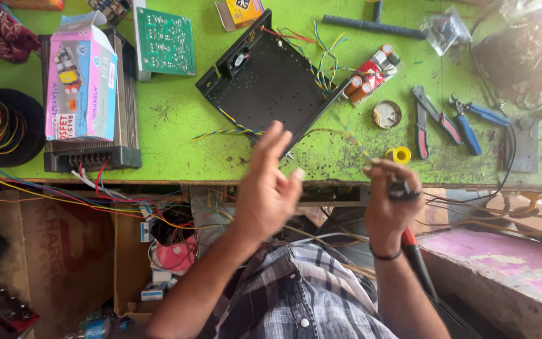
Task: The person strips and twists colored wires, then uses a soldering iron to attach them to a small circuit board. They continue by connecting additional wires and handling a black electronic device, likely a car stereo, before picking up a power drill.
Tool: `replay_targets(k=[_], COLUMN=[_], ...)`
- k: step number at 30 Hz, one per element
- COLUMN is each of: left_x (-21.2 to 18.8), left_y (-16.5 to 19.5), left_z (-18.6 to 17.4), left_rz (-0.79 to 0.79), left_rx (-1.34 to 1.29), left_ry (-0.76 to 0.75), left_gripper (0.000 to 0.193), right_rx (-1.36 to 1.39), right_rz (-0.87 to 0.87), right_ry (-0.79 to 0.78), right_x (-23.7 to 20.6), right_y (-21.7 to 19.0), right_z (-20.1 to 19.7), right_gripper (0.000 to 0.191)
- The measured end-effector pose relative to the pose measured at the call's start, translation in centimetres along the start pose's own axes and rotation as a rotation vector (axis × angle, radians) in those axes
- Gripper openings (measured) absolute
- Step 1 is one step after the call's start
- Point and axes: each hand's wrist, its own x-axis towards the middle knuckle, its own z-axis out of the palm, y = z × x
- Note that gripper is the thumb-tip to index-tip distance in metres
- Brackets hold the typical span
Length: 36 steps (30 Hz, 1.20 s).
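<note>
The right hand (pixel 389 199) is clenched around a tool (pixel 416 258) with a red-and-black handle that runs down past the wrist; its dark tip end sits in the fingers just below the edge of the green bench (pixel 177 135). The left hand (pixel 268 188) holds nothing: palm bare, fingers spread and raised, blurred, over the bench edge beside the right hand. Just above the right hand stands a yellow reel (pixel 399 154), with a round tin (pixel 387 115) beyond it. Above the left hand lies a black metal tray (pixel 271 81) with coloured wires (pixel 324 59) trailing to a cluster of capacitors (pixel 371 74). Pliers (pixel 431 119) and cutters (pixel 468 122) lie to the right. Far left, a pink box (pixel 81 78) rests on a dark unit (pixel 123 107), near a green circuit board (pixel 165 41).
</note>
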Motion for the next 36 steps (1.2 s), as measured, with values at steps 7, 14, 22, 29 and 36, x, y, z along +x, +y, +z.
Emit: replay_targets(k=[7, 14, 22, 29, 36], left_x=[2.9, 5.4, 6.3, 6.6, 7.6], left_y=[-3.4, -3.1, -3.8, -4.9, -5.1], left_z=[-3.7, -0.6, 1.7, 1.6, 0.6], left_rz=[0.02, 0.176, 0.137, 0.11, 0.086], left_rx=[0.031, 0.182, 0.386, 0.374, 0.198], left_ry=[-0.01, -0.121, -0.191, -0.215, -0.181], left_gripper=[0.034, 0.054, 0.069, 0.069, 0.059], right_rx=[0.388, 0.575, 0.667, 0.701, 0.629], right_rz=[0.22, 0.334, 0.346, 0.435, 0.436], right_ry=[0.045, 0.2, 0.188, 0.188, 0.066], right_x=[0.7, 0.9, 0.8, -0.2, -0.8], right_y=[0.6, 0.1, 0.0, 0.3, 0.8], right_z=[-0.8, 0.0, 0.1, 0.2, 0.4], right_gripper=[0.011, 0.014, 0.015, 0.014, 0.011])
